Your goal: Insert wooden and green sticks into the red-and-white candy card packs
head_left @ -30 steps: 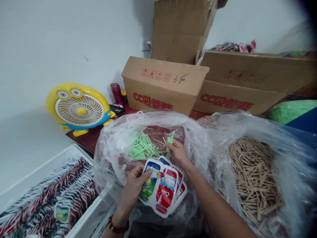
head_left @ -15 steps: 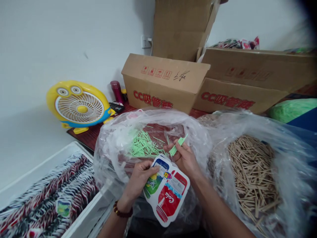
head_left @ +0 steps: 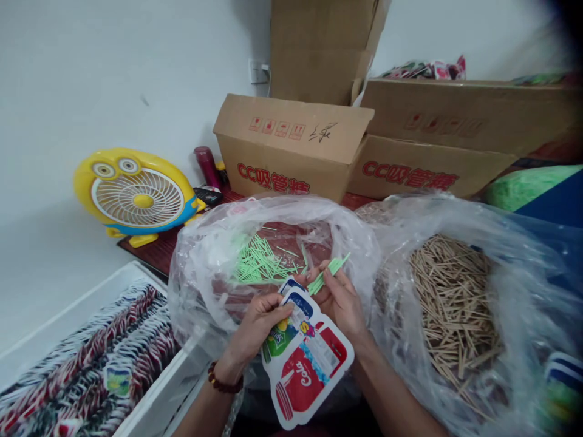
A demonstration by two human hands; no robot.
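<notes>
My left hand (head_left: 263,321) is closed on flat printed packets (head_left: 314,376) shaped like a Cola bottle and a Sprite bottle side by side; at least two seem stacked. My right hand (head_left: 341,300) pinches a small bundle of thin green sticks (head_left: 327,275) between thumb and fingers, just above the packets' upper edge. Beyond both hands, a loose pile of the same green sticks (head_left: 259,261) lies in an open clear plastic bag (head_left: 200,243). The palm side of my right hand is partly hidden.
At right, another clear bag (head_left: 514,255) holds many brown sticks (head_left: 455,303). A white foam box (head_left: 150,270) packed with rows of packets (head_left: 91,364) stands lower left. A yellow fan (head_left: 141,197), a maroon flask (head_left: 207,167) and cardboard boxes (head_left: 291,145) line the back.
The view has shifted slightly, so the surroundings sit further left. The packets have spread a little, an edge of one showing behind the front one. Both hands keep their hold.
</notes>
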